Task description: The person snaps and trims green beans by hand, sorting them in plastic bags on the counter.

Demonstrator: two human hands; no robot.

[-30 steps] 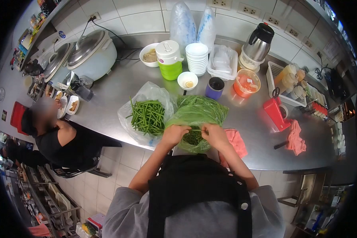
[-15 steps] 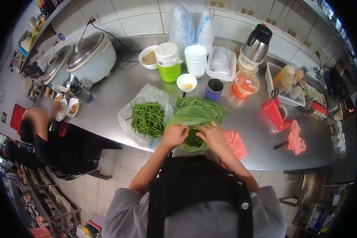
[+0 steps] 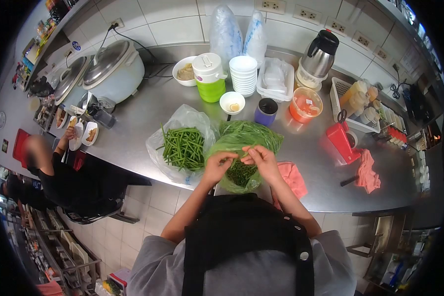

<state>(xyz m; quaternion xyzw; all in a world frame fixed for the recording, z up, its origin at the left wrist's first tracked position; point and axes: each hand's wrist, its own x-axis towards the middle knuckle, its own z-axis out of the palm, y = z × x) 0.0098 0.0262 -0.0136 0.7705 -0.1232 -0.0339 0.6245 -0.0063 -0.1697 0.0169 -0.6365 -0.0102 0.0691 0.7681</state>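
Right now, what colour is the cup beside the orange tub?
Purple cup with a dark top; shows best in the head view.

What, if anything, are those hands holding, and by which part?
It cannot be told: the left hand and right hand are at the green plastic bag, but anything between their fingertips is too small to make out.

Cut beans [image 3: 183, 148] in bag [image 3: 155, 143], left of greens bag [image 3: 251, 135]; small bowl [image 3: 232, 103] behind, cloth [image 3: 292, 178] right.
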